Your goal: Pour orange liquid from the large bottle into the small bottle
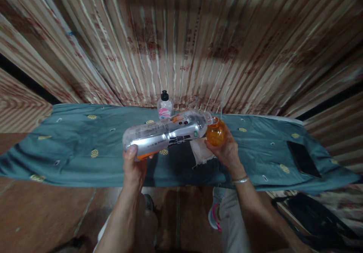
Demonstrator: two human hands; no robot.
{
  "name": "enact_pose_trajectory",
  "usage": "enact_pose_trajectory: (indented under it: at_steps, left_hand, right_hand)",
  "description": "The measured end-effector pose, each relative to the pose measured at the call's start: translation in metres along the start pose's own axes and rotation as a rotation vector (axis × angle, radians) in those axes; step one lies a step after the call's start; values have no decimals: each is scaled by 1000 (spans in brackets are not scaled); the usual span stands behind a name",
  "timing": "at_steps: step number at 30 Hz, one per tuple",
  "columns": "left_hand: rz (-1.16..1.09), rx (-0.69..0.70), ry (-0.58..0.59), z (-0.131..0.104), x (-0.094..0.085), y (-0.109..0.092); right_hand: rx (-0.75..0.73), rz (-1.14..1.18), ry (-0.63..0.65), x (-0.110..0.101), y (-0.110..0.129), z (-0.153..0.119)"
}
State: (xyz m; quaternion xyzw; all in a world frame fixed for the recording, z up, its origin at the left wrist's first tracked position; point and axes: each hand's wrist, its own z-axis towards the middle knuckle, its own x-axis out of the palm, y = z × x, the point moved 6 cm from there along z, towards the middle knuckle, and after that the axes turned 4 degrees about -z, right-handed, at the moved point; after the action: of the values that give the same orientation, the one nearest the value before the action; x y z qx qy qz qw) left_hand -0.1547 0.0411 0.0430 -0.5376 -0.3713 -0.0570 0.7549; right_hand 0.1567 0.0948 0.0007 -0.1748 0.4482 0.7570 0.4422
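Observation:
A large clear plastic bottle with a silver label [159, 135] lies tilted nearly level in the air, its mouth toward the right. My left hand [134, 165] is wrapped round its base end. In my right hand [227, 151] is a small round orange container [215, 133], held against the bottle's mouth. Whether liquid passes between them cannot be made out. Behind the large bottle, a clear bottle with a black cap and pink label [165, 107] stands upright. A whitish cloth or packet [202, 151] lies below the orange container, partly hidden by my right hand.
A green patterned cloth [73, 143] covers the narrow table. On its right side lies a black phone-like slab [303, 158]. Striped, printed sheeting [176, 41] rises behind the table. A black bag [314, 215] is at the lower right, beyond the front edge.

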Motion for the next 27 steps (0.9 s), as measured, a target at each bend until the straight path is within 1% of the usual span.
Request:
enact_pose_trajectory:
  at_steps: [6,11,16,22,27]
  left_hand:
    - [-6,-3,13,0,2,0]
    - [-5,-3,-7,0,0,0]
    - [-1,-10,1,-1,1,0]
    - [-10,-9,12,0,2,0]
    - [-5,-3,6,0,0,1]
  right_hand:
    - [-5,0,2,1,-1,-1]
    - [-2,5,-3,1,-2,-1]
    - [20,7,12,2,-3,-1]
    - [-1,9,-3,1,-1,-1]
    - [35,15,25,1,-2,0]
